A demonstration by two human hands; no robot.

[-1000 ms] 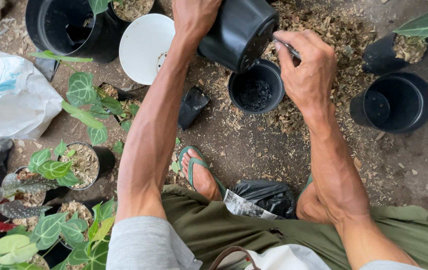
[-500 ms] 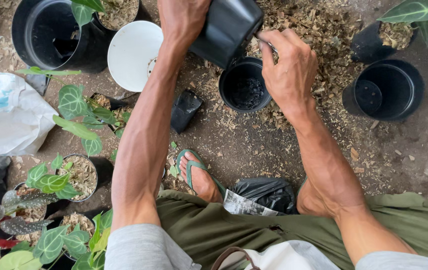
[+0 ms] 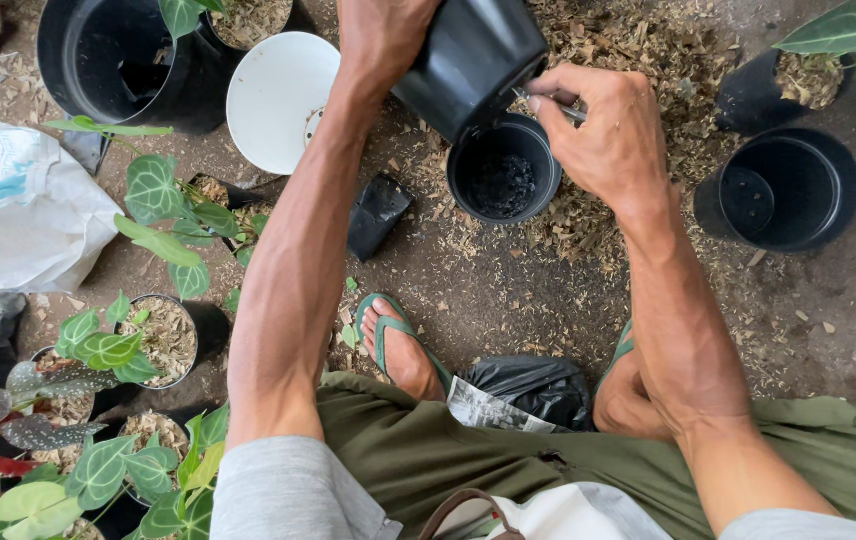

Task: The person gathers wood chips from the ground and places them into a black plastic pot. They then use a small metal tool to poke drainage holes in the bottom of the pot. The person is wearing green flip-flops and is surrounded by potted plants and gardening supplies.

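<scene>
I see my left hand (image 3: 380,40) clamped around a tilted black pot (image 3: 473,55), which it holds above the ground with the mouth angled down and to the right; the tilt puts the opening directly over a smaller upright black pot (image 3: 504,170) standing on the dirt floor (image 3: 508,300), so that anything leaving the upper pot falls into the lower one. My right hand (image 3: 613,140) is closed around a thin metal tool (image 3: 560,106), its tip at the rim of the tilted pot; the grip is a pinch, suited to scraping or picking at the pot's mouth. The two hands work close together, just apart, either side of that opening. The lower pot holds dark material at its bottom. Wood-chip litter (image 3: 638,50) lies spread around it. To the right stands an empty black pot (image 3: 783,190), well apart; to the upper left, a white bowl (image 3: 278,95) lies beside a large black tub (image 3: 108,65). A white bag (image 3: 23,220) lies at the left edge, and potted seedlings with veined green leaves (image 3: 148,340) cluster at lower left. My foot in a green sandal (image 3: 398,345) rests on the ground near a crumpled black bag (image 3: 533,385).
</scene>
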